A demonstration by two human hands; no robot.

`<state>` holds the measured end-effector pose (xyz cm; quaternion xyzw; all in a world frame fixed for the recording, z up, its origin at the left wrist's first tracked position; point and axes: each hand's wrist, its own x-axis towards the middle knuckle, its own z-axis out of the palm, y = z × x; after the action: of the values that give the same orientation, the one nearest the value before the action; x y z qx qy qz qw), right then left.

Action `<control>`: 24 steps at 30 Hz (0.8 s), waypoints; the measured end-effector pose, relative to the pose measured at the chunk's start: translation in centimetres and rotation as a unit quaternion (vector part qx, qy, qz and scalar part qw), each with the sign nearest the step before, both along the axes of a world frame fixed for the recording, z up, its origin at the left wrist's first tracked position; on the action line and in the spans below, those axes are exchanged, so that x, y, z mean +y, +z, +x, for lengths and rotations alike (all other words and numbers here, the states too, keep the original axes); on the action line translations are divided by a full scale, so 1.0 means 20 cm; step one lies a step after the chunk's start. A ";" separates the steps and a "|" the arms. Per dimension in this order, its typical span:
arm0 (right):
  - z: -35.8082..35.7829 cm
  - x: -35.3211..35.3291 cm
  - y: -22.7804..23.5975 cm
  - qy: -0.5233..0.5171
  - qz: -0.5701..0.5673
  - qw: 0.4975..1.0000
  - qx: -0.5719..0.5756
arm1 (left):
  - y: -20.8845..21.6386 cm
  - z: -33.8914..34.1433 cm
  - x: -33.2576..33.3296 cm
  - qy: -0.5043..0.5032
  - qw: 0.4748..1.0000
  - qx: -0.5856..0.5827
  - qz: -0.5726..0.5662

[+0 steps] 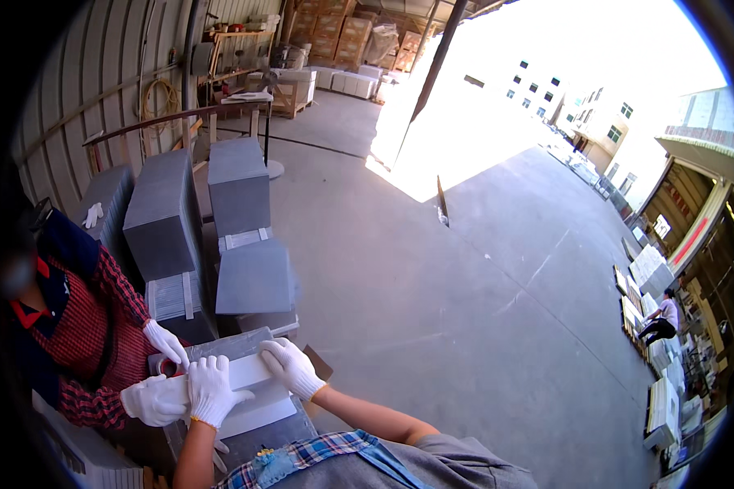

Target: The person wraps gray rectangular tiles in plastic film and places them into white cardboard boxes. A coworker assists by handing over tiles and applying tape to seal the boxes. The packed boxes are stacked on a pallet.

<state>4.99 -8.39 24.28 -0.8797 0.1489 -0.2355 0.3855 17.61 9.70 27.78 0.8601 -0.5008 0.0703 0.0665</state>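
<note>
A long white box or folded white board point(249, 372) lies on a grey work table point(257, 336). My left hand point(210, 391), in a white knit glove, presses over its left end with the thumb out to the side. Around its right end curl the gloved fingers of my right hand point(292, 367). Nearer to me, a flat white panel point(258, 417) reaches toward the table's edge; whether it is one piece with the box I cannot tell. A co-worker's two gloved hands point(153, 400) are at the left end, close to my left hand. Beside them sits a red-rimmed tape roll point(168, 367).
Tall stacks of grey slabs point(161, 216) stand beyond the table, with a nearer grey stack point(255, 277) close by. The co-worker point(77, 326) is at my left. A brown cardboard piece point(318, 363) shows by my right hand. Another person point(662, 316) sits far right.
</note>
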 end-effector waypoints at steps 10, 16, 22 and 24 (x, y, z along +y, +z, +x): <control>-0.08 0.01 0.27 0.079 -0.417 0.905 0.039 | 0.01 -0.04 0.05 0.003 1.000 -0.007 -0.001; -0.09 -0.02 0.20 0.162 -0.259 0.942 0.141 | 0.02 -0.10 0.05 -0.003 1.000 -0.006 -0.010; -0.07 0.00 0.19 0.162 -0.226 0.948 0.157 | 0.10 -0.11 0.09 -0.005 1.000 -0.011 0.010; -0.08 0.01 0.19 0.160 -0.227 0.950 0.141 | 0.10 -0.12 0.11 -0.009 1.000 -0.006 -0.015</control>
<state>3.35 -8.16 28.08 -0.9803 0.0018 -0.0720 0.1837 15.20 11.86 29.77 0.8538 -0.5081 0.0827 0.0771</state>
